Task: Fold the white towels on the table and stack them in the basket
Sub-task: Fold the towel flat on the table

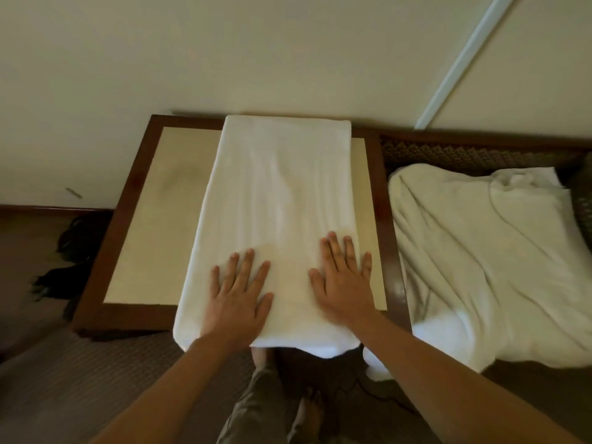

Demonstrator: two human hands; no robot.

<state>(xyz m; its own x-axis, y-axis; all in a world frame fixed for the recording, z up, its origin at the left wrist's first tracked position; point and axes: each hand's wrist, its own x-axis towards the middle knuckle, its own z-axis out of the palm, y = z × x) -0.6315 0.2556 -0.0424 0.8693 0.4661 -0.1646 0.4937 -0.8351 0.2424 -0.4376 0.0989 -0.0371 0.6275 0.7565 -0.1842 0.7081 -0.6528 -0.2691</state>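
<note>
I have a white towel (275,200) laid lengthwise down the middle of the table (144,219), already folded into a long strip whose near end hangs a little over the table's front edge. My left hand (238,293) and my right hand (344,283) both lie flat on its near part, fingers straight and spread, palms pressing the cloth and gripping nothing. I judge this to be the smoothing step, flattening the strip before the next fold. To my right, in the dark woven basket (464,152), lies a loose heap of pale cloth (480,257), rumpled and not folded; whether it is more towels I cannot tell for sure. The next move, I think, calls for taking the two near corners and carrying them up to the far edge, keeping the sides lined up so the fold comes out square.
</note>
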